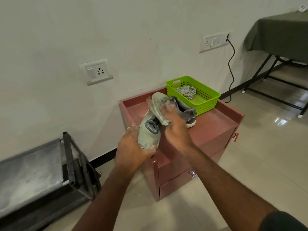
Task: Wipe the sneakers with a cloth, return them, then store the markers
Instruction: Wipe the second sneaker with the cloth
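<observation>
A pale grey-green sneaker [150, 129] is held up above the front edge of a reddish-brown cabinet [215, 130]. Its heel end is cupped by the left hand [133, 147], with the fingers curled around one side and the thumb wrapped under the other. A folded, faded cloth [158, 110] is pressed against the upper part of the sneaker by the right hand [175, 124]; its fingers are blurred, so how tightly the cloth is gripped cannot be told. The sneaker is tilted, toe pointing away toward the wall, grey laces facing up. A second, darker grey sneaker [187, 114] is seen lying on the cabinet top just behind the hands. At the cabinet's back right corner a green basket [208, 102] is set, with a striped rag [186, 91] inside.
</observation>
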Action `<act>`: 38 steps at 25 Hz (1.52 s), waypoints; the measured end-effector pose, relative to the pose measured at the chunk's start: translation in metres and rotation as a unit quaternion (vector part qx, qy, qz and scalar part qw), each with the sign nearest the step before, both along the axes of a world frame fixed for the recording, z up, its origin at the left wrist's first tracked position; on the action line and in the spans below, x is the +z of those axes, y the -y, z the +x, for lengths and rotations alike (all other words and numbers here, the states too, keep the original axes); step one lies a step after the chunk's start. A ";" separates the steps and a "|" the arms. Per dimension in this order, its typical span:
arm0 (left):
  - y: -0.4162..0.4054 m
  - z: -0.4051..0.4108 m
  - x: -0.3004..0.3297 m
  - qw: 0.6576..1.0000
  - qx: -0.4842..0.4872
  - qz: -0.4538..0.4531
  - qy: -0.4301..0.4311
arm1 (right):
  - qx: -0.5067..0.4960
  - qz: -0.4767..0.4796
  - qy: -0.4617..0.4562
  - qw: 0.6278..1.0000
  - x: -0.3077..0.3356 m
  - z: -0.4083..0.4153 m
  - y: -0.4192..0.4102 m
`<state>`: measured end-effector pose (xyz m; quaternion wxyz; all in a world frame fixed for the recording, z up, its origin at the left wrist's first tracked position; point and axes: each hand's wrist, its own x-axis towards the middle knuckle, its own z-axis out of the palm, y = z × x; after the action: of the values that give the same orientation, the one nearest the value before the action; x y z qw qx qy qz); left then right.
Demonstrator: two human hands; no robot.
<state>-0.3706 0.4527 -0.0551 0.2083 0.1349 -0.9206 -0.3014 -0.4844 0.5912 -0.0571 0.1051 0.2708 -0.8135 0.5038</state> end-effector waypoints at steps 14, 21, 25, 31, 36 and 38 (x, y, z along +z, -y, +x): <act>0.006 0.005 -0.014 0.982 -0.028 -0.183 0.031 | -0.117 0.163 0.186 0.962 -0.020 -0.018 -0.056; -0.001 -0.001 0.003 0.997 0.043 0.021 -0.052 | -0.094 -0.031 0.184 0.978 -0.014 -0.003 -0.030; -0.007 -0.004 -0.004 1.000 0.003 0.002 -0.027 | -0.029 -0.103 0.030 0.994 -0.002 0.005 -0.026; -0.005 0.005 -0.010 0.993 -0.096 -0.072 -0.010 | 0.051 0.089 0.050 0.994 -0.017 -0.001 -0.034; 0.006 0.011 0.005 0.981 -0.122 0.136 -0.057 | -0.094 -0.078 0.219 0.968 -0.015 -0.012 -0.039; 0.012 0.013 0.018 0.967 -0.151 0.191 -0.073 | -0.049 -0.245 0.353 0.902 -0.007 -0.011 -0.043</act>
<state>-0.3572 0.4406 -0.0369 0.1974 0.0088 -0.8377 -0.5091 -0.4953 0.6339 -0.0637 -0.1012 0.0010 -0.6602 0.7443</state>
